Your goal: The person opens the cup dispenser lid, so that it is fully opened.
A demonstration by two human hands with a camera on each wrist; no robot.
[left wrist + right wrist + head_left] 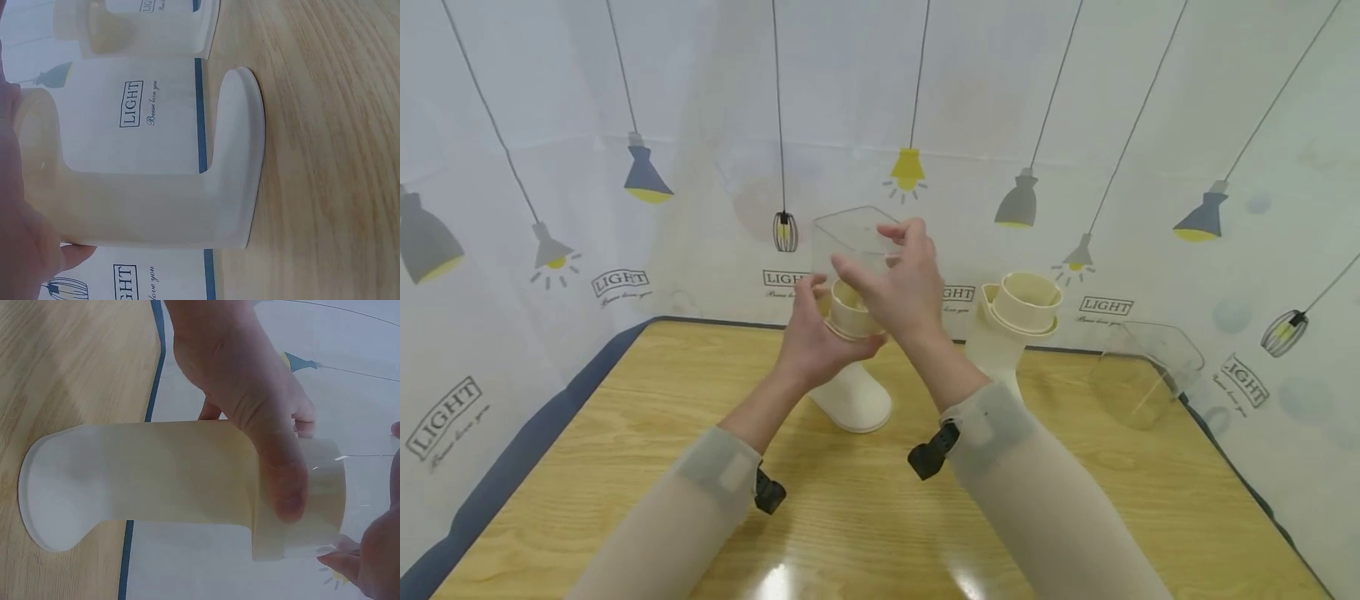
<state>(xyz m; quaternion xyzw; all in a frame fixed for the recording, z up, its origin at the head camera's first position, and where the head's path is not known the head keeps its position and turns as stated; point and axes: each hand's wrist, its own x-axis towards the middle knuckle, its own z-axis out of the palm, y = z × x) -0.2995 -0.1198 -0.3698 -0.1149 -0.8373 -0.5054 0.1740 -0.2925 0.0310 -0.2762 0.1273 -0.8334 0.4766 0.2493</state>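
A cream-coloured dispenser stand (856, 404) with a round collar and a flat foot stands upright on the table. My left hand (818, 342) grips its upper part, fingers and thumb around the collar, as the right wrist view shows too. Above the collar is a clear plastic container (847, 229), square-edged and hard to see against the backdrop. My right hand (910, 287) holds that container between thumb and fingers. The right wrist view shows the clear container's lower part around the collar; how far it is seated I cannot tell.
A second cream stand (996, 346) of the same kind stands to the right. Further right, another clear container (1142, 379) rests on the wooden table (880, 525). A backdrop (700, 183) printed with lamps rises behind the table's dark-blue edge.
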